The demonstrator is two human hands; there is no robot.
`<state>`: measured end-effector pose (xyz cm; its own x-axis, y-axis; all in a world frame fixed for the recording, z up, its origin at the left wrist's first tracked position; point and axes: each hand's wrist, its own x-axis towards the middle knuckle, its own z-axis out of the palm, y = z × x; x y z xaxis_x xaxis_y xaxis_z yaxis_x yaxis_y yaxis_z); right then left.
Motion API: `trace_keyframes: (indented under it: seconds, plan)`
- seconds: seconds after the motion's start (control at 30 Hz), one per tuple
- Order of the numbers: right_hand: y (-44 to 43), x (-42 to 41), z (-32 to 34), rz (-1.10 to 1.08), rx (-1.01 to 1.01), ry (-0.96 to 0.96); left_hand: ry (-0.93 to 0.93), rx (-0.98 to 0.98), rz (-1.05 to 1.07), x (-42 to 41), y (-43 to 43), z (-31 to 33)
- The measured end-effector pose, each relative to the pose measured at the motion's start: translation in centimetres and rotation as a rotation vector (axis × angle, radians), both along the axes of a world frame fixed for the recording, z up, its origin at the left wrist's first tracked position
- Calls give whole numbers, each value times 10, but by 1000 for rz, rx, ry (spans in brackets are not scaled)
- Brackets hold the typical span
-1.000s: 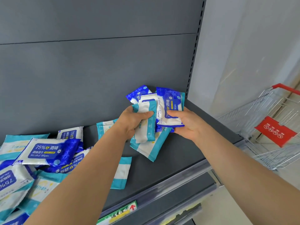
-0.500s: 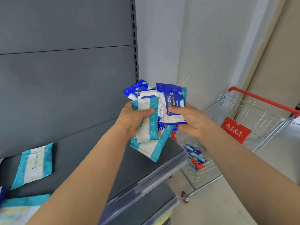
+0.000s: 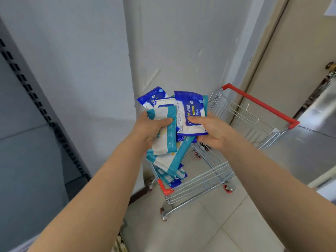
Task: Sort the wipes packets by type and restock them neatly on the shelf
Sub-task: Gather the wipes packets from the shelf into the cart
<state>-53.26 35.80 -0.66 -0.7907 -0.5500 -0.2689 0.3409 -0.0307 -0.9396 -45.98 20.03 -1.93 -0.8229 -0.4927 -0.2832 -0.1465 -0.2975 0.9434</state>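
Grey steel marks the left edge: the slotted shelf upright point(image 3: 41, 108) runs diagonally beside a pale wall point(image 3: 81, 51). At centre, the left hand point(image 3: 151, 131) has its grip clamped on a teal-and-white wipes packet point(image 3: 165, 142), thumb across the front and fingers behind. A second teal packet point(image 3: 172, 160) juts down beneath it; whether the same hand carries it cannot be told. Just right, overlapping these, the blue alcohol-wipes packet point(image 3: 190, 110) is pinched in the grip of the right hand point(image 3: 214, 133), thumb on its printed face and fingers curled under its lower edge. The whole bundle is held in the air, away from the shelf, above the left end of a wire shopping cart point(image 3: 258, 104) with a red handle. Inside the cart, directly below the bundle, lie more blue and teal packets point(image 3: 174, 182), partly hidden. Far right of the cart stands a beige door point(image 3: 300, 60). Pale floor tiles point(image 3: 218, 230) fill the near ground.
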Motion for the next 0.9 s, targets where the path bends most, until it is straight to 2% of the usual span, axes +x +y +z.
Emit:
trace_keyframes:
  seconds: [0.43,0.73,0.9]
  plan:
    - [-29,-195,-187,85,259,-239,-335,125,89,-170,-19,-188]
    - [-47,-269,-337,347,463,-349,-458,208,210,-207,-14,-337]
    - [-48,-284,-423,528,614,-385,-618,200,277,-204,1,-417]
